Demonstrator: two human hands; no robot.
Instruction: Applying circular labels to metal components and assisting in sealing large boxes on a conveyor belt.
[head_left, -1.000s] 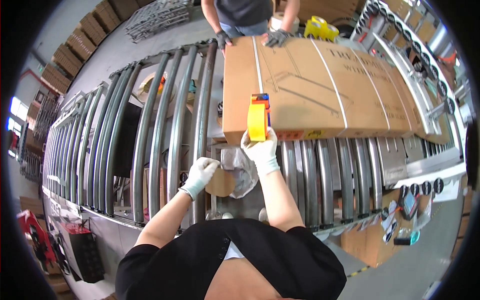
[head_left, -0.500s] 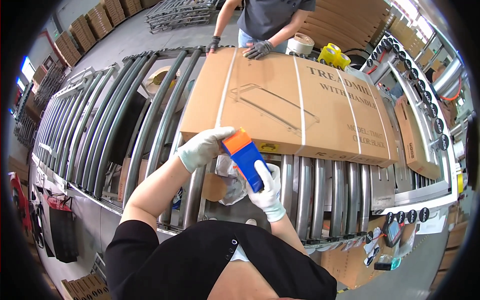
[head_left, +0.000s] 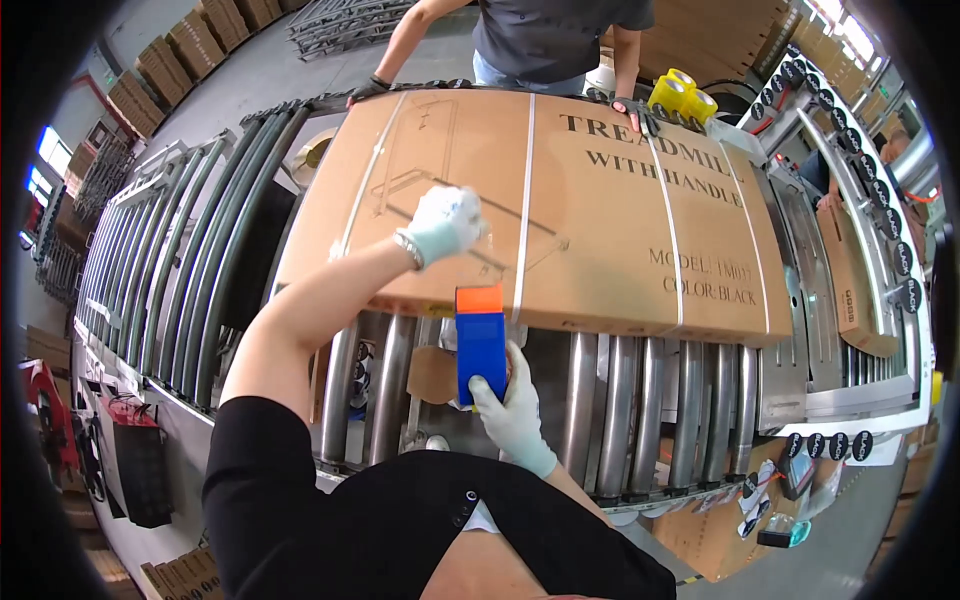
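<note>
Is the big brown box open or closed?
Closed. The big cardboard box lies flat on the metal rollers, its top unbroken, with white straps running across it. The left hand rests on top.

The person wears a black short-sleeved top with a small dark button near the collar. Both the left hand [head_left: 445, 222] and the right hand [head_left: 510, 408] are in thin, pale whitish gloves, the left one bunched at the wrist.

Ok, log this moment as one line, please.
left hand: flat on cardboard box | right hand: grips blue tape dispenser at box's near edge | box on roller conveyor
</note>
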